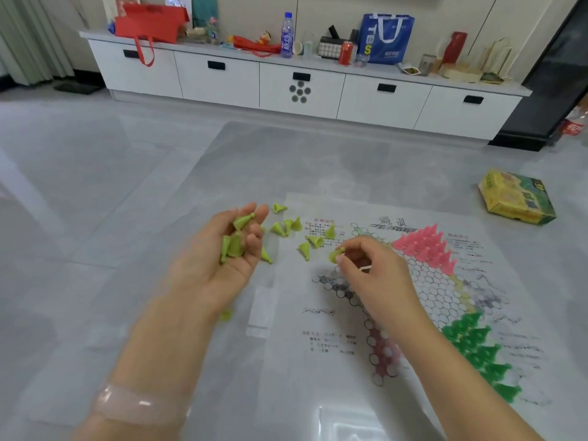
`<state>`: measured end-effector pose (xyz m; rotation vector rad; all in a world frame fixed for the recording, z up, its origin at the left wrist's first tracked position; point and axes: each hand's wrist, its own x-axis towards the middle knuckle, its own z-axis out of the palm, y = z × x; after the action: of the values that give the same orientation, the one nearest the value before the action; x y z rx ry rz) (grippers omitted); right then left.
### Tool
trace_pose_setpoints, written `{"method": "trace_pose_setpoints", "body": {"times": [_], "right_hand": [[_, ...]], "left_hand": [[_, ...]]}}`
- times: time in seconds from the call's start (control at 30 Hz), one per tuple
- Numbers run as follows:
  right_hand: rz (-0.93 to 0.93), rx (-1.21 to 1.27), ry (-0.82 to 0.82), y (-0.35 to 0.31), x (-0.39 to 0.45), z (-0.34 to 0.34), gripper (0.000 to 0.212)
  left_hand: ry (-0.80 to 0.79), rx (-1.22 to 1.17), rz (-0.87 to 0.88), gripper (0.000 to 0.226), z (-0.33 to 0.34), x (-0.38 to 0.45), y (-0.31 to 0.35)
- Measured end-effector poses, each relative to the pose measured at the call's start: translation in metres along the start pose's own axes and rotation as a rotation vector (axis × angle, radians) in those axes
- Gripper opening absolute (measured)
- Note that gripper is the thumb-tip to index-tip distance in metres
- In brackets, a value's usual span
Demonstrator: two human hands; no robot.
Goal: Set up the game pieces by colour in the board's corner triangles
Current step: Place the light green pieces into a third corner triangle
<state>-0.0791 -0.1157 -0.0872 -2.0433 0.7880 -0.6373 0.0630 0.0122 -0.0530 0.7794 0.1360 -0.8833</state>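
Left hand (222,253) cupping lime pieces (232,245)

One head-worn view looks forward and down, close over the board (413,281).

Two hands: the left hand (222,253) cups about four lime cones (234,243), the right hand (366,265) pinches one. Beside the board (413,281), about nine more lie loose; one game box (517,198).

I read "TBS" in white on blue shopping bag (386,38) on cabinet top. Board sheet (397,297) carries printed headings, text blocks, too blurred to read. Yellow-green game box (517,197), blue bottle label (287,39), red can (346,53): print illegible to me.
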Motion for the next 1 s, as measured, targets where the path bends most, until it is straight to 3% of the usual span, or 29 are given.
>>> {"method": "trace_pose_setpoints", "body": {"times": [0.2, 0.33, 0.47, 0.7, 0.87, 1.0], "right_hand": [[-0.077, -0.219, -0.12, 0.006, 0.007, 0.005, 0.008], [-0.05, -0.208, -0.144, 0.012, 0.008, 0.004, 0.008], [-0.052, -0.2, -0.153, 0.012, 0.007, 0.007, 0.009], [-0.114, -0.309, -0.161, 0.013, 0.007, 0.014, 0.007], [-0.119, -0.329, -0.159, 0.014, 0.007, 0.017, 0.008], [-0.123, -0.34, -0.166, 0.014, 0.006, 0.017, 0.008]], "left_hand": [[0.062, 0.043, -0.009, 0.019, -0.006, 0.009, -0.005], [0.089, -0.06, -0.038, 0.026, -0.003, 0.01, -0.006], [0.077, -0.017, -0.041, 0.02, -0.002, 0.014, -0.009], [0.064, 0.439, 0.131, 0.013, 0.003, 0.015, -0.019], [0.091, 0.78, 0.358, 0.014, 0.005, 0.01, -0.022], [0.081, 0.874, 0.463, 0.018, 0.008, 0.007, -0.023]]}}
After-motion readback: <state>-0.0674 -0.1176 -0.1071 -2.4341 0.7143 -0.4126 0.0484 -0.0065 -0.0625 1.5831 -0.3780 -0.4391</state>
